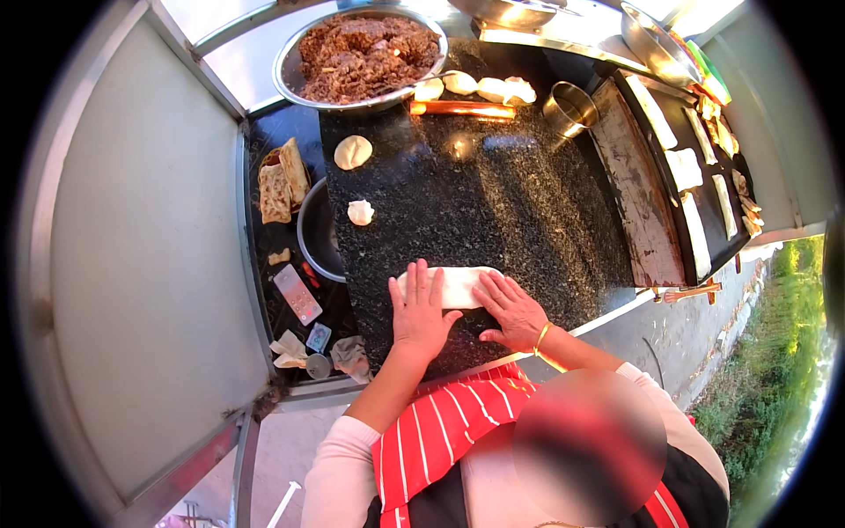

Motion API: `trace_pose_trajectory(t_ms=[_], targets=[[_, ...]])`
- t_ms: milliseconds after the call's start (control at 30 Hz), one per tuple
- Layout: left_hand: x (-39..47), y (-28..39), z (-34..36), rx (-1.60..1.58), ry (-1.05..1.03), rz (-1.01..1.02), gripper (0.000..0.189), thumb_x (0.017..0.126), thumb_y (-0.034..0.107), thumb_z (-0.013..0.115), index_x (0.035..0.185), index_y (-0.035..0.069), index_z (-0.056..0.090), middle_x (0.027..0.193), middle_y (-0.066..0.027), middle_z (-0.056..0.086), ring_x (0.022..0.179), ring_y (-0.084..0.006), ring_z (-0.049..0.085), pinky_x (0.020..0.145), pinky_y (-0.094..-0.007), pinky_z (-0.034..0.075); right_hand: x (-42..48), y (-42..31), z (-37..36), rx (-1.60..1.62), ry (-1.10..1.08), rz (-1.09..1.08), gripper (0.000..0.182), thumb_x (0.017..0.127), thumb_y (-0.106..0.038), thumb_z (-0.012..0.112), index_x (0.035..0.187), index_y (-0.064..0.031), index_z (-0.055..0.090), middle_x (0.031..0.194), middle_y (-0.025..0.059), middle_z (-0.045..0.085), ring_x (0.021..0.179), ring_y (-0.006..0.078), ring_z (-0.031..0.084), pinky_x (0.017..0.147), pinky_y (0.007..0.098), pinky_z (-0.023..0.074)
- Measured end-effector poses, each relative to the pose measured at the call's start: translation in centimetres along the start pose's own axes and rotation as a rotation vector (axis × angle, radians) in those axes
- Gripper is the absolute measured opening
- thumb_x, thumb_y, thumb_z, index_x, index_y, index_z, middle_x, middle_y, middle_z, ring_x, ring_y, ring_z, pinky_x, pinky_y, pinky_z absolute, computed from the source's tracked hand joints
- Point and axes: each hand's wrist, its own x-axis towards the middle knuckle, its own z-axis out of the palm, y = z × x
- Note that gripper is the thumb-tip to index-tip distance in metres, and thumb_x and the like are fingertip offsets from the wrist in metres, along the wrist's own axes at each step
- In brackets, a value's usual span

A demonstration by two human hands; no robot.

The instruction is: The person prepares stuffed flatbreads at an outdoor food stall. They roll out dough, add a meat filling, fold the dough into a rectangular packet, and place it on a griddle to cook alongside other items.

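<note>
A flattened oblong piece of white dough (459, 289) lies on the black speckled stone worktop (475, 224), close to its front edge. Flat on the dough's left end rests my left hand (421, 320), fingers pointing away from me. The fingertips of my right hand (517, 315) press on its right end, with a yellow bangle on that wrist. Neither hand grips anything. Farther off on the left stand a small dough lump (360, 212) and a larger round dough ball (353, 152).
A metal basin of minced filling (370, 59) sits at the far left, near a copper-coloured rolling pin (462, 109) and several dough balls. A metal pot (571, 109) stands beside the griddle (716, 171), which bears dough strips. At left are a dark bowl (320, 231), flatbreads (282, 181) and a phone (297, 294).
</note>
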Motion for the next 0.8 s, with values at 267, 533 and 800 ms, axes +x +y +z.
trace_pose_trajectory(t_ms=[267, 533, 800], targets=[[2.6, 4.0, -1.4, -0.046, -0.024, 0.201, 0.081, 0.095, 0.058, 0.054, 0.160, 0.015, 0.030, 0.168, -0.0134, 0.019, 0.157, -0.0307, 0.014, 0.122, -0.0635, 0.007, 3.3, 3.7, -7.8, 0.365, 0.078, -0.021, 0.031, 0.083, -0.041, 0.076, 0.102, -0.0164, 0.075, 0.092, 0.0062, 0.073, 0.082, 0.0301, 0.071, 0.073, 0.0434, 0.0572], [6.3, 6.0, -1.7, -0.257, -0.109, 0.216, 0.083, 0.088, 0.065, 0.056, 0.159, 0.029, 0.032, 0.169, -0.0045, 0.021, 0.157, -0.0257, 0.012, 0.121, -0.0677, 0.002, 19.8, 19.6, -9.5, 0.241, 0.803, 0.233, 0.043, 0.093, -0.027, 0.072, 0.130, -0.0072, 0.063, 0.133, 0.0183, 0.064, 0.125, 0.0362, 0.059, 0.105, 0.0415, 0.0469], [8.7, 6.9, 0.9, -0.368, -0.002, 0.170, 0.087, 0.090, 0.068, 0.053, 0.162, 0.026, 0.025, 0.170, -0.0082, 0.015, 0.157, -0.0303, 0.010, 0.121, -0.0672, 0.002, 27.2, 25.3, -8.3, -0.131, 0.339, 0.466, 0.054, 0.095, -0.044, 0.062, 0.141, -0.0176, 0.053, 0.139, 0.0116, 0.057, 0.135, 0.0343, 0.047, 0.110, 0.0454, 0.0406]])
